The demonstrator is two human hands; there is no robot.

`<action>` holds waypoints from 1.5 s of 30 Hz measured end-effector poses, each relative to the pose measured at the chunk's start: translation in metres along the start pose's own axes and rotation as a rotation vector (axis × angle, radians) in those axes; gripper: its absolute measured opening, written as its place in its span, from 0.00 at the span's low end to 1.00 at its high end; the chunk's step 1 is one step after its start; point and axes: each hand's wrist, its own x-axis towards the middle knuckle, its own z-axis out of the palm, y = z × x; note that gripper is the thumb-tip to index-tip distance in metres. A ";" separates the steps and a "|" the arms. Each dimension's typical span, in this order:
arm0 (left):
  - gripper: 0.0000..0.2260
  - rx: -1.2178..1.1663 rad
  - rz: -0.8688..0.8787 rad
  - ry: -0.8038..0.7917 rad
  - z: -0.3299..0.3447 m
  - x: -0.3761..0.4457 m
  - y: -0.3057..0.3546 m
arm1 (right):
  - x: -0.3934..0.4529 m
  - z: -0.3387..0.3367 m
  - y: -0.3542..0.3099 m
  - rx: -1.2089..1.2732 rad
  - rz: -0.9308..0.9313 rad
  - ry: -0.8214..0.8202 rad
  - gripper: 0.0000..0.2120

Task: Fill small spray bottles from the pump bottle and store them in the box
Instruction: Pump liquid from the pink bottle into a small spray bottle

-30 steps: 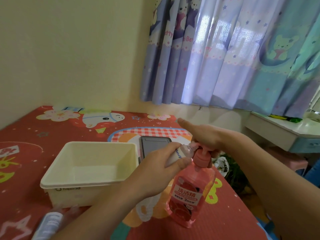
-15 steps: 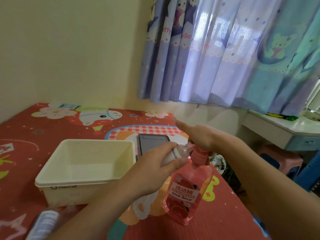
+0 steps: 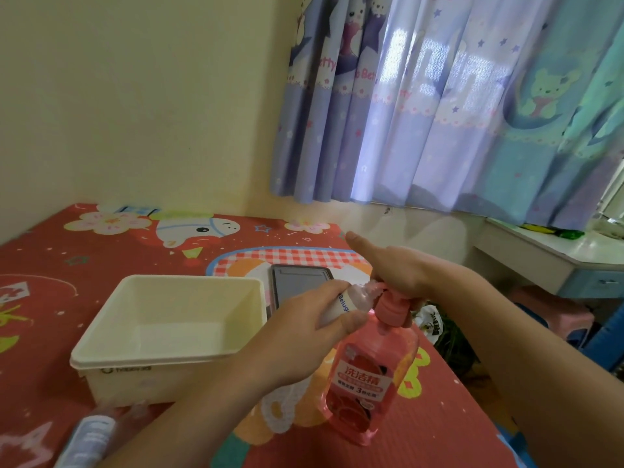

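A pink pump bottle (image 3: 366,383) stands upright on the red patterned mat. My right hand (image 3: 395,268) rests on top of its pump head, index finger stretched forward. My left hand (image 3: 297,336) grips a small clear spray bottle (image 3: 351,300) tilted on its side, its open neck held against the pump's nozzle. A cream plastic box (image 3: 111,346) sits to the left, with nothing visible inside. Another small spray bottle (image 3: 89,437) lies on the mat at the bottom left, blurred and partly hidden by my left forearm.
A dark phone (image 3: 297,283) lies flat behind the bottles, beside the box. The mat's right edge drops off to a floor with a plastic bag (image 3: 430,324) and a pink stool (image 3: 553,320). A white desk (image 3: 540,261) stands under the curtains.
The view has shifted slightly. Both hands hold the same pose at the pump bottle, and the small bottle stays at the nozzle.
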 end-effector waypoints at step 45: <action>0.19 0.024 -0.017 0.010 0.000 0.000 0.007 | -0.003 -0.002 -0.001 0.008 -0.013 0.037 0.35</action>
